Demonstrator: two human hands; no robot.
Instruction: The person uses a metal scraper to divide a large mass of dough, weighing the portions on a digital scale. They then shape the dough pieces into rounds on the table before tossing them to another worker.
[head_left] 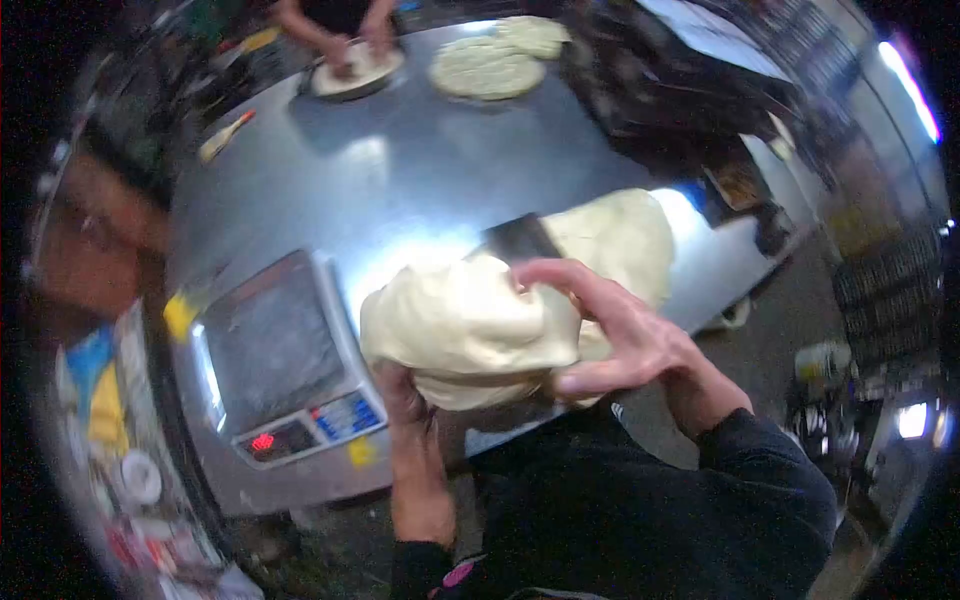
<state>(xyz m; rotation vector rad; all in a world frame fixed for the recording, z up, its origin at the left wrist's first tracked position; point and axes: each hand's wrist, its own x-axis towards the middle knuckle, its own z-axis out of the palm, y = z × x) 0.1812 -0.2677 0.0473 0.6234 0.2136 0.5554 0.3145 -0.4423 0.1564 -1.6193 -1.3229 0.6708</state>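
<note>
A large pale lump of dough (465, 320) is held up in front of me, near the front edge of the metal table. My left hand (403, 395) supports it from below on its left side; most of those fingers are hidden under the dough. Against the right side, my right hand (620, 330) presses with its fingers curled over the top and its thumb lower down. Behind it, a bigger slab of dough (625, 240) lies on the table, and a dark flat blade-like piece (523, 240) rests at that slab's left edge.
A digital scale (270, 340) with a lit red display stands at left on the metal table (400, 180). Across it, another person's hands (360, 55) work dough in a round pan (358, 85). Flat dough rounds (487, 68) lie at the back, near a brush-like tool (226, 136).
</note>
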